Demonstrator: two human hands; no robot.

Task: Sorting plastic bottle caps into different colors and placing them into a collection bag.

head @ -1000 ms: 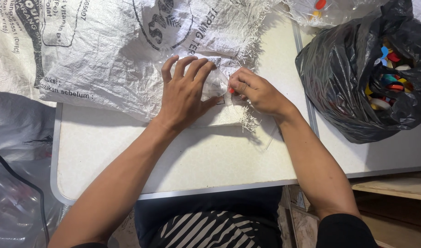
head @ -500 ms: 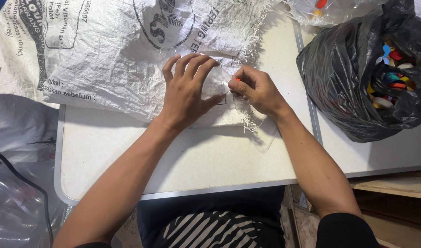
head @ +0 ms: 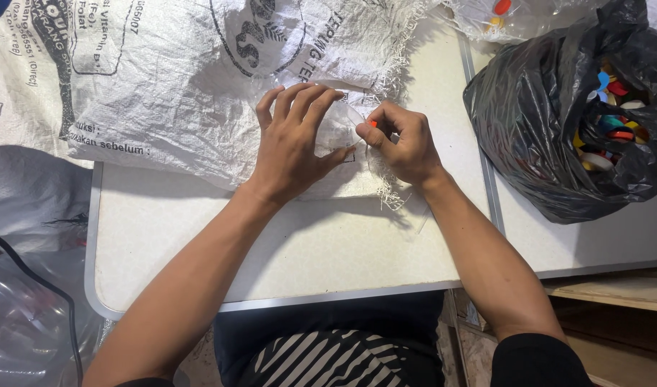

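A big white woven sack (head: 178, 86) with a frayed edge lies across the back of the white table (head: 199, 251). My left hand (head: 292, 140) rests flat on the sack's near corner, fingers spread, pressing down on it and on a thin clear plastic film there. Just to its right, my right hand (head: 403, 140) is curled at the frayed edge. Its fingertips pinch a small orange-red piece (head: 373, 123). What that piece is, I cannot tell. The two hands almost touch at the thumbs.
A black plastic bag (head: 536, 115) at the right stands open and holds several coloured bottle caps (head: 611, 122). A clear bag with more caps (head: 497, 14) lies at the back. Crumpled clear plastic (head: 20, 301) and a black cable hang at the left, off the table.
My right hand has curled tighter and drawn closer to my left hand at the frayed edge. My left hand has stayed pressed on the sack.
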